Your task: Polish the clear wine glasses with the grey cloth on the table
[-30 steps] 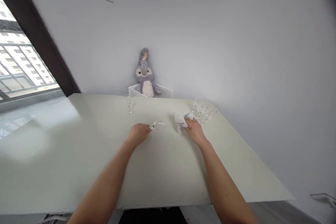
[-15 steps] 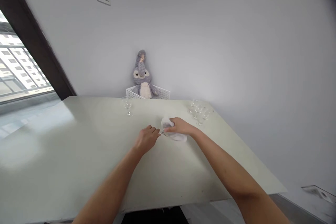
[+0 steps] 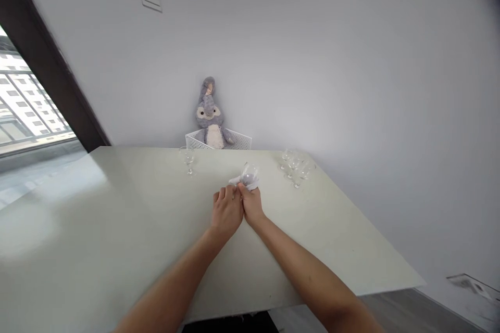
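Observation:
A clear stemmed glass [image 3: 250, 170] is held above the middle of the table, its bowl pointing away from me. My left hand [image 3: 227, 209] has its fingers closed around the stem or foot end, which it mostly hides. A white cloth [image 3: 253, 185] wraps the lower part of the bowl. Pressed against the left one, my right hand [image 3: 252, 203] grips this cloth from the right, its thumb near the stem. Another stemmed glass [image 3: 189, 160] stands upright at the back left of the table.
Several clear stemmed glasses [image 3: 296, 166] stand close together at the table's [image 3: 148, 229] back right. Behind the back edge, a grey plush toy [image 3: 214, 135] sits in a white perforated basket [image 3: 242, 140] against the wall.
My right hand has moved left and in against my left hand, bringing the cloth from beside the bowl to its lower part. The glass bowl now shows, pointing away.

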`<act>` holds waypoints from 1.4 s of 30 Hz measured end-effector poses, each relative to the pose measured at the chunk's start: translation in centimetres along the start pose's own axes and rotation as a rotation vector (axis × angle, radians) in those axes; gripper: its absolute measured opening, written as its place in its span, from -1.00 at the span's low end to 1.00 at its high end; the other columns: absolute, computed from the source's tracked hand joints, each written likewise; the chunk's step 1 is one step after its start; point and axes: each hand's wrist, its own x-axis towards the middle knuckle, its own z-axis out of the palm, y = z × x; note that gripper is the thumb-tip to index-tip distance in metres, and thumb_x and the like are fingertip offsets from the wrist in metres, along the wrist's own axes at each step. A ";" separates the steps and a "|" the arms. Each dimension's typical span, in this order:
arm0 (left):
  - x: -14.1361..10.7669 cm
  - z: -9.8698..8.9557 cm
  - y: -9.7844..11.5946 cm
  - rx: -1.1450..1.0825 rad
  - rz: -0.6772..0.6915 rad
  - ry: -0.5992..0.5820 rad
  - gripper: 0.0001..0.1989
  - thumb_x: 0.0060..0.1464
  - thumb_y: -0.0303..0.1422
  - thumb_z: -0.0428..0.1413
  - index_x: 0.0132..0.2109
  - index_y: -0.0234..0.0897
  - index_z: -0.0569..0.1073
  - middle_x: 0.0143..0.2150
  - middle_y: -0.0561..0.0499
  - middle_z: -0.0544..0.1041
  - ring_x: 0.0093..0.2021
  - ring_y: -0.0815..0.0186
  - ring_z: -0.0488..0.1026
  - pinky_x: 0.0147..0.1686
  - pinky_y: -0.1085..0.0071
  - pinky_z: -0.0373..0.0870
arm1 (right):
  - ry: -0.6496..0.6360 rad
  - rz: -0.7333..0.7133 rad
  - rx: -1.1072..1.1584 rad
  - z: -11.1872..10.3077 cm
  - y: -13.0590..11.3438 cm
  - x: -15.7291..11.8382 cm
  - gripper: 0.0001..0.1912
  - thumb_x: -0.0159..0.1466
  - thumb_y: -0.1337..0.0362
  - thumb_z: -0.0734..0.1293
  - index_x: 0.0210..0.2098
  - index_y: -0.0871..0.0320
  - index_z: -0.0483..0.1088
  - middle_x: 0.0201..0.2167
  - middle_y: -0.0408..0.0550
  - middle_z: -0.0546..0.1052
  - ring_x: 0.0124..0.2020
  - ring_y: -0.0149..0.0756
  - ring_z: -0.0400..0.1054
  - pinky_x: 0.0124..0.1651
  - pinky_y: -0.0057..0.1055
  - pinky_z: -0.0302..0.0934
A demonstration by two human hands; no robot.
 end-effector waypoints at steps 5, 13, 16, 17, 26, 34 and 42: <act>1.3 0.1 -1.7 -0.662 -0.309 -0.044 -0.64 0.03 -0.23 0.01 -0.01 -0.20 0.32 -0.04 -0.10 0.38 -0.08 0.20 0.34 -0.07 0.21 0.24 | -0.160 -0.062 -0.448 -3.3 0.0 1.3 -0.68 0.14 0.10 0.19 -0.28 0.24 0.31 -0.40 -0.06 0.46 -0.37 -0.30 0.32 -0.35 -0.43 0.19; 1.4 0.3 -2.3 -1.393 -0.661 -0.105 -0.50 -0.15 -0.19 0.18 -0.08 -0.29 0.24 -0.05 -0.17 0.42 -0.07 0.22 0.39 -0.14 0.32 0.34 | -0.331 -0.277 -1.459 -2.8 0.2 -1.0 -0.73 0.24 0.28 0.14 -0.18 0.35 0.31 -0.40 0.19 0.48 -0.42 -0.17 0.38 -0.38 -0.31 0.20; 1.4 0.5 -2.4 -1.365 -0.707 -0.018 -0.55 -0.11 -0.19 0.15 -0.10 -0.26 0.24 -0.09 -0.14 0.44 -0.11 0.24 0.42 -0.17 0.33 0.37 | -0.371 -0.555 -1.617 -2.7 0.5 -1.8 -0.74 0.21 0.46 0.09 -0.16 0.36 0.31 -0.33 0.26 0.46 -0.34 -0.11 0.38 -0.28 -0.20 0.21; 1.4 0.6 -2.5 -1.348 -0.721 0.009 -0.56 -0.10 -0.19 0.14 -0.09 -0.26 0.23 -0.10 -0.13 0.45 -0.12 0.25 0.42 -0.18 0.32 0.37 | -0.386 -0.649 -1.623 -2.7 0.6 -2.1 -0.70 0.20 0.48 0.08 -0.12 0.37 0.30 -0.27 0.28 0.45 -0.28 -0.08 0.37 -0.21 -0.15 0.20; 2.0 -0.1 -3.7 -1.188 -0.641 0.249 -0.48 -0.05 -0.17 0.11 0.01 -0.23 0.12 0.05 -0.18 0.31 -0.04 0.26 0.38 -0.13 0.32 0.38 | -0.566 -0.838 -1.571 -3.2 0.5 -5.8 -0.55 0.16 0.41 0.17 0.06 0.31 0.21 0.04 0.25 0.29 0.07 0.07 0.12 0.13 0.12 -0.22; 2.0 -1.7 -3.2 -1.135 -0.431 0.358 -0.47 -0.05 -0.20 0.12 0.03 -0.18 0.10 0.10 -0.20 0.26 0.10 0.22 0.25 0.01 0.29 0.27 | -0.712 -0.442 -1.272 -4.5 -6.0 -5.4 -0.51 0.10 -0.10 0.22 -0.04 -0.04 0.26 0.12 -0.06 0.19 -0.29 -0.32 0.36 -0.30 -0.38 0.21; 0.0 1.1 0.7 -1.131 -0.233 0.139 -0.43 -0.10 -0.24 0.15 0.05 -0.15 0.13 0.11 -0.12 0.26 0.12 0.20 0.22 0.04 0.28 0.23 | -0.174 -0.203 -1.041 -5.2 -2.2 -0.6 -0.81 0.07 0.29 0.29 -0.31 0.13 0.23 -0.43 -0.18 0.38 -0.51 -0.41 0.25 -0.42 -0.49 0.12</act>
